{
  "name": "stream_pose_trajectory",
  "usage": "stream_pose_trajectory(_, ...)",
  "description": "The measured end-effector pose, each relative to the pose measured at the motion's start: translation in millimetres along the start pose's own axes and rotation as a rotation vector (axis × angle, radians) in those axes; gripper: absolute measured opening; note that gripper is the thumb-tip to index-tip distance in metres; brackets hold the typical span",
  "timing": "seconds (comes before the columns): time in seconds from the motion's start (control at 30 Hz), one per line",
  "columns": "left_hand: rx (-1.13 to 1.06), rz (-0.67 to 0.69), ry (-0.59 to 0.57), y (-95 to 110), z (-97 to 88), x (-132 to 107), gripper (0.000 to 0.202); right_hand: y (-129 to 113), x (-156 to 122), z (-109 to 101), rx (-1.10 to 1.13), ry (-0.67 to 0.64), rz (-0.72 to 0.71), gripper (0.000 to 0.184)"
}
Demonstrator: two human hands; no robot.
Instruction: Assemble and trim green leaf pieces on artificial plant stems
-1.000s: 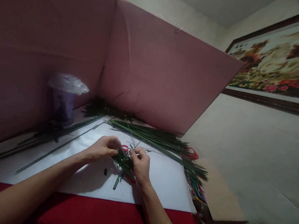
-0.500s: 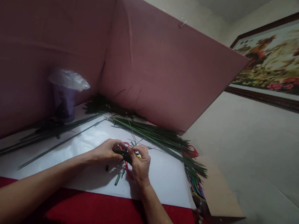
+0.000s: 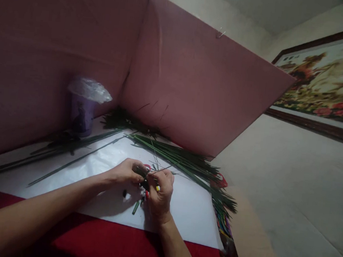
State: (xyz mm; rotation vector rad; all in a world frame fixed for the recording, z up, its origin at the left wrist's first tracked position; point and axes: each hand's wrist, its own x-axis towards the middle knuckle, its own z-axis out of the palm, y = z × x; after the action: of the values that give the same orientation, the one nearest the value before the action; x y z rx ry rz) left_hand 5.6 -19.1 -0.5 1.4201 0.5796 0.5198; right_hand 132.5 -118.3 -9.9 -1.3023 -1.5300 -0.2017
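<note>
Leaf strips (image 3: 140, 171) pinched by left hand (image 3: 126, 170), right hand (image 3: 162, 193), picture (image 3: 326, 85) with illegible marks (image 3: 291, 58)

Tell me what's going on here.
A person's left hand and right hand hold a small dark green bundle between them, over a white sheet. A short green piece lies on the sheet nearby. Farther back lie long green leaves, and a purple cup topped with clear plastic stands toward the left.
</note>
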Motion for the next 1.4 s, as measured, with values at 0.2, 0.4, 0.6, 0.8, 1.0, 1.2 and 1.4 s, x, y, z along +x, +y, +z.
stream_pose_trajectory(0.2, -0.05, 0.009, 0.049, 1.1, -2.7, 0.8, 0.021, -4.6, -0.6, -4.2, -0.053, -0.021, -0.082, 0.013)
stream_pose_trajectory(0.4, -0.096, -0.007, 0.124, 3.0, -7.4, 1.8, 0.017, -12.6, 0.7, -1.8, -0.138, -0.054, -0.3, 0.016)
stream_pose_trajectory(0.6, -0.223, -0.045, 0.177, 3.9, -9.6, -0.7, 0.019, -14.5, -0.3, 1.8, -0.27, -0.113, -0.413, 0.02)
stream_pose_trajectory(0.8, -0.192, -0.019, 0.208, 4.8, -11.8, -0.9, 0.021, -9.0, -1.5, 5.6, -0.344, -0.087, -0.53, 0.02)
stream_pose_trajectory(1.0, -0.214, 0.031, 0.189, 4.7, -9.8, -1.6, 0.022, -5.7, -6.7, 5.9, -0.395, -0.109, -0.571, 0.024)
stream_pose_trajectory(1.2, -0.255, 0.046, 0.173, 9.3, -6.8, -6.5, 0.025, -1.7, -7.6, 6.3, -0.419, -0.102, -0.578, 0.028)
stream_pose_trajectory(1.4, -0.277, 0.051, 0.152, 14.1, -6.0, -11.0, 0.032, -1.7, -5.0, 6.4, -0.437, -0.059, -0.595, 0.027)
